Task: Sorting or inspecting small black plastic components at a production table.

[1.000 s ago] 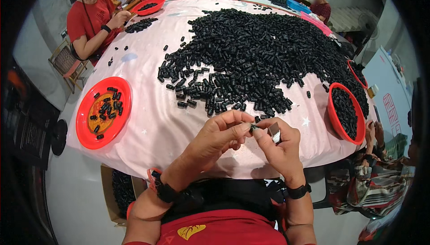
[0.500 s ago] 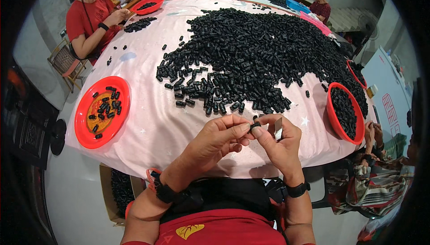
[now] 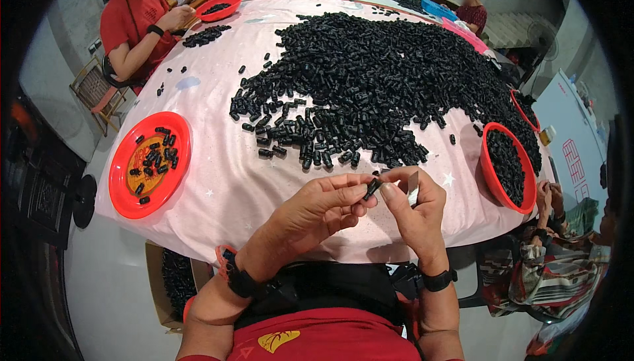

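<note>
My left hand (image 3: 322,204) is closed, its thumb and fingertips pinching a small black cylindrical plastic piece (image 3: 372,188), which is held tilted above the table's near edge. Right beside it, my right hand (image 3: 417,219) has its thumb tip close to the piece; whether they touch, I cannot tell. A thin flat metal blade (image 3: 413,188) sticks up between that hand's thumb and index finger. Beyond both hands spreads a large heap of similar black pieces (image 3: 389,70) on a pale pink tablecloth (image 3: 224,136).
At the left lies a red plate (image 3: 120,186) with several black pieces. A full red bowl (image 3: 490,173) stands at the right edge. Below the table is a cardboard box (image 3: 156,288) of black parts. Co-workers sit at the far left (image 3: 132,24), far right (image 3: 474,14) and near right (image 3: 561,268).
The black piece has turned in my left fingers, and more of its length shows. My right thumb has shifted slightly away from it. At the far left, the co-worker has leaned rightward.
</note>
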Available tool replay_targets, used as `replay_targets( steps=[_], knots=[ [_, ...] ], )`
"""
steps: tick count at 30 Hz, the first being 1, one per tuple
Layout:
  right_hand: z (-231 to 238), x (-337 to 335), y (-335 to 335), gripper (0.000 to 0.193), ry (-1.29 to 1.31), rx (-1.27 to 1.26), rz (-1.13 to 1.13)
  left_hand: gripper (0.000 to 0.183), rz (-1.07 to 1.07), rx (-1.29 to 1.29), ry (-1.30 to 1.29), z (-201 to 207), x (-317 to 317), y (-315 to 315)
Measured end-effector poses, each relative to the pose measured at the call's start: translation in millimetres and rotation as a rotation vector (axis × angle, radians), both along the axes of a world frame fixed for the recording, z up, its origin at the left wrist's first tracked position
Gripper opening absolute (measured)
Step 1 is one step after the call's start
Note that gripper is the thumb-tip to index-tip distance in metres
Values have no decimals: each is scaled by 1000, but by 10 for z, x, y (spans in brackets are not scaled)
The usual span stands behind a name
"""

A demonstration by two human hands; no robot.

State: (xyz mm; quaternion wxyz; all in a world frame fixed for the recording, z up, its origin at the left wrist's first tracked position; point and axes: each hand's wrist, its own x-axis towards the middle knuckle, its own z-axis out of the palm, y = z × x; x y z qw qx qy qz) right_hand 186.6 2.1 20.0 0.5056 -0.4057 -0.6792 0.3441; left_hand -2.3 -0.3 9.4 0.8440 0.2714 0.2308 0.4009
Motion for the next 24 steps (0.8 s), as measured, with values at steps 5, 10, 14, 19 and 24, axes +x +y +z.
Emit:
replay_targets(
  steps=[5, 10, 14, 19, 24],
  knots=[
    [7, 16, -17, 24, -149, 44, 15, 35, -15, 3, -18, -37, -13, 8],
    [-25, -7, 5, 31, -268, 18, 48, 33, -28, 6, -23, -50, 5, -11],
    [-45, -4, 20, 37, -328, 83, 39, 32, -34, -8, -24, -45, 22, -24],
    [-116, 13, 44, 39, -362, 121, 17, 34, -35, -18, -46, -78, 31, -14],
    [-125, -19, 44, 39, -402, 211, -29, 39, 4, -28, -29, -45, 44, -24]
  ],
)
